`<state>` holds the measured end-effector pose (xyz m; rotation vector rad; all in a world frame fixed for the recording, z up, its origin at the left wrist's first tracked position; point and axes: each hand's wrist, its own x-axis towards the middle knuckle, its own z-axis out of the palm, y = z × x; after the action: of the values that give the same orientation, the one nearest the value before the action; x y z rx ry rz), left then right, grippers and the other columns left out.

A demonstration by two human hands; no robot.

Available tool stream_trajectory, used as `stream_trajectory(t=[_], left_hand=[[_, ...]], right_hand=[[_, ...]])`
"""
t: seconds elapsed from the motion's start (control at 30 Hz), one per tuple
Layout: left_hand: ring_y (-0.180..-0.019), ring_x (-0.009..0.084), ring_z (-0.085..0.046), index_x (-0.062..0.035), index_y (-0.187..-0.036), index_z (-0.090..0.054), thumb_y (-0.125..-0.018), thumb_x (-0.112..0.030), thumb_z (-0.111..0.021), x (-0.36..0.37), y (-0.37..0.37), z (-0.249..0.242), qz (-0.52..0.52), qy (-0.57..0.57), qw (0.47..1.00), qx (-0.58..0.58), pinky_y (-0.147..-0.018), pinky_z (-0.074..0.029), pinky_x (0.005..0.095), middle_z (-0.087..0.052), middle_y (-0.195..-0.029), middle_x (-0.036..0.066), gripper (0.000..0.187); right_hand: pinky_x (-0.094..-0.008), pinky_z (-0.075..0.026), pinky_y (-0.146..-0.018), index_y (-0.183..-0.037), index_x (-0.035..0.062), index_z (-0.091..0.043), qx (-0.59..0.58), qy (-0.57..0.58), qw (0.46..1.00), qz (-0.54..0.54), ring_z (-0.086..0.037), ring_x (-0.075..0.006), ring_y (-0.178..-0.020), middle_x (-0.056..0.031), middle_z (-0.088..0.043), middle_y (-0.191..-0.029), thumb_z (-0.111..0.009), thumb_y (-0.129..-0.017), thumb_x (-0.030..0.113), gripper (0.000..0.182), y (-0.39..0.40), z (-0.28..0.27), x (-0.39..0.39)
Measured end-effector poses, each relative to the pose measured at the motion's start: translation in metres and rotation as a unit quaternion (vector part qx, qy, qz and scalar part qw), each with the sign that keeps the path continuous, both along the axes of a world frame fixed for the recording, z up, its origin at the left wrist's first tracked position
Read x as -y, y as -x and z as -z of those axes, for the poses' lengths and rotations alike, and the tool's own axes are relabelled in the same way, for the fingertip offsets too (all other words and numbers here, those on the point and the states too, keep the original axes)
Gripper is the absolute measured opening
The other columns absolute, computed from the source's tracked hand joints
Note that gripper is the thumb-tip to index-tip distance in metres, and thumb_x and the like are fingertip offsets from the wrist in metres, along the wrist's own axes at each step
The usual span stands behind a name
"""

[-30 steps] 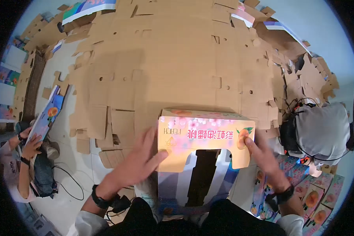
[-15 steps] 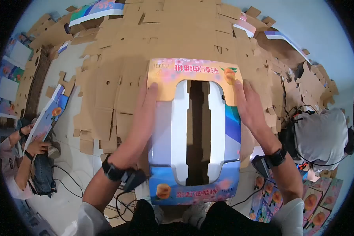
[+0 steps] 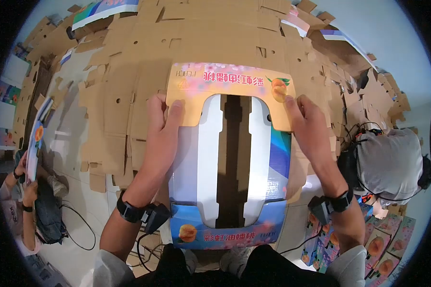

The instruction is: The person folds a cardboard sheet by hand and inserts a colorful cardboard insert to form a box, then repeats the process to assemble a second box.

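Note:
A printed cardboard fruit box (image 3: 184, 160) stands in front of me, with peach pictures and lettering upside down to my view. Its far top panel (image 3: 234, 81) is orange and pink, its near panel (image 3: 230, 234) blue. Two white inner flaps lie along a long opening, through which brown cardboard shows. My left hand (image 3: 162, 119) is closed on the far left corner, thumb on the orange panel and fingers curled at the side. My right hand (image 3: 310, 119) grips the far right corner likewise, its thumb beside the printed peach. The fingertips behind the panel are partly hidden.
Flat brown cardboard sheets (image 3: 143, 52) spread beyond the box. At left, another person (image 3: 29, 193) holds a printed cardboard piece (image 3: 35, 141). A person in a grey top (image 3: 390, 162) is at right, above printed boxes (image 3: 380, 241). Cables (image 3: 79, 246) trail over the floor.
The far panel now sits slightly higher in view, and my left fingers have curled more at its corner. The other person's printed piece has turned more upright and moved left.

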<state>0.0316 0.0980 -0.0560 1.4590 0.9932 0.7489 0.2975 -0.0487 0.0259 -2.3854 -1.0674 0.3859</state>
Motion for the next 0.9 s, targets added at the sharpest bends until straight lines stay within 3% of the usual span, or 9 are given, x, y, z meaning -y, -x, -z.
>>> stream_trajectory(t=[0.13, 0.27, 0.33, 0.37, 0.43, 0.57, 0.63, 0.77, 0.9], left_hand=[[-0.132, 0.0195, -0.046, -0.0038, -0.13, -0.05, -0.112, -0.023, -0.055, 0.01, -0.004, -0.008, -0.03, 0.062, 0.996, 0.049, -0.111, -0.04, 0.0372, -0.05, -0.138, 0.012, 0.027], [-0.145, 0.0319, -0.042, -0.0029, -0.144, -0.051, -0.109, -0.02, -0.058, 0.004, -0.006, -0.004, -0.001, -0.068, 0.997, 0.034, -0.119, -0.036, 0.0447, -0.045, -0.149, 0.02, 0.039], [-0.148, 0.0385, -0.04, -0.0018, -0.152, -0.048, -0.107, -0.02, -0.062, 0.0, -0.008, -0.016, 0.048, -0.16, 0.983, -0.072, -0.122, -0.034, 0.0476, -0.042, -0.153, 0.025, 0.05], [-0.147, 0.0407, -0.041, -0.0026, -0.156, -0.044, -0.105, -0.023, -0.065, 0.0, -0.009, -0.018, 0.04, -0.281, 0.944, -0.166, -0.123, -0.032, 0.0492, -0.043, -0.154, 0.026, 0.058], [-0.146, 0.0451, -0.041, -0.0043, -0.163, -0.036, -0.101, -0.027, -0.07, 0.004, -0.007, -0.021, 0.019, -0.497, 0.796, -0.346, -0.125, -0.029, 0.0524, -0.044, -0.155, 0.028, 0.074], [-0.159, 0.0473, -0.025, 0.0088, -0.158, -0.036, -0.091, -0.036, -0.079, 0.03, -0.021, -0.05, 0.08, -0.419, 0.857, -0.29, -0.129, -0.022, 0.0582, -0.03, -0.167, 0.032, 0.092], [-0.158, 0.0478, -0.026, 0.0076, -0.159, -0.035, -0.09, -0.032, -0.079, 0.031, -0.029, -0.048, 0.074, -0.427, 0.844, -0.316, -0.129, -0.023, 0.0583, -0.029, -0.167, 0.034, 0.091], [-0.158, 0.0487, -0.026, 0.0069, -0.16, -0.035, -0.087, -0.022, -0.077, 0.029, -0.026, -0.051, 0.087, -0.415, 0.845, -0.326, -0.129, -0.025, 0.058, -0.028, -0.167, 0.034, 0.089], [-0.157, 0.0489, -0.027, 0.0065, -0.161, -0.035, -0.085, -0.015, -0.074, 0.033, -0.025, -0.063, 0.078, -0.4, 0.851, -0.331, -0.128, -0.026, 0.0579, -0.028, -0.167, 0.034, 0.088]], right_hand=[[-0.0411, -0.047, -0.066, -0.104, -0.0018, -0.054, 0.019, -0.072, 0.997, -0.011, -0.053, -0.0232, -0.066, -0.0144, -0.057, -0.076, -0.057, -0.112, 0.034, 0.037, -0.001, 0.035, 0.008], [-0.0427, -0.048, -0.068, -0.127, 0.0001, -0.045, -0.007, -0.128, 0.991, -0.024, -0.059, -0.0276, -0.071, -0.0185, -0.061, -0.089, -0.055, -0.113, 0.031, 0.035, 0.002, 0.049, 0.004], [-0.0481, -0.051, -0.074, -0.132, -0.0021, -0.047, 0.012, -0.095, 0.995, -0.019, -0.064, -0.0395, -0.08, -0.0235, -0.065, -0.092, -0.059, -0.11, 0.028, 0.039, 0.001, 0.037, -0.005], [-0.0508, -0.052, -0.076, -0.134, -0.0032, -0.048, 0.022, -0.081, 0.996, -0.017, -0.066, -0.0454, -0.084, -0.0259, -0.067, -0.093, -0.062, -0.109, 0.026, 0.041, -0.001, 0.032, -0.012], [-0.0518, -0.052, -0.077, -0.137, -0.0028, -0.047, 0.073, -0.124, 0.988, -0.058, -0.066, -0.0466, -0.086, -0.0277, -0.066, -0.1, -0.063, -0.107, 0.024, 0.043, -0.007, 0.032, -0.024], [-0.0542, -0.053, -0.093, -0.15, -0.0056, -0.04, 0.132, -0.13, 0.969, -0.165, -0.062, -0.0529, -0.112, -0.0349, -0.058, -0.132, -0.073, -0.099, 0.024, 0.068, -0.003, 0.024, -0.038], [-0.0577, -0.044, -0.109, -0.156, -0.0086, -0.032, 0.217, -0.08, 0.954, -0.191, -0.046, -0.0581, -0.133, -0.0372, -0.041, -0.151, -0.078, -0.093, 0.026, 0.086, 0.032, 0.027, -0.037], [-0.0629, -0.019, -0.128, -0.164, -0.0128, -0.015, 0.2, 0.008, 0.961, -0.192, -0.013, -0.0633, -0.155, -0.0378, -0.017, -0.169, -0.083, -0.083, 0.026, 0.112, 0.065, 0.022, -0.035], [-0.0616, -0.017, -0.13, -0.163, -0.0121, -0.018, 0.238, 0.011, 0.943, -0.232, -0.014, -0.0573, -0.159, -0.0368, -0.018, -0.17, -0.075, -0.081, 0.014, 0.104, 0.065, 0.011, -0.029]])
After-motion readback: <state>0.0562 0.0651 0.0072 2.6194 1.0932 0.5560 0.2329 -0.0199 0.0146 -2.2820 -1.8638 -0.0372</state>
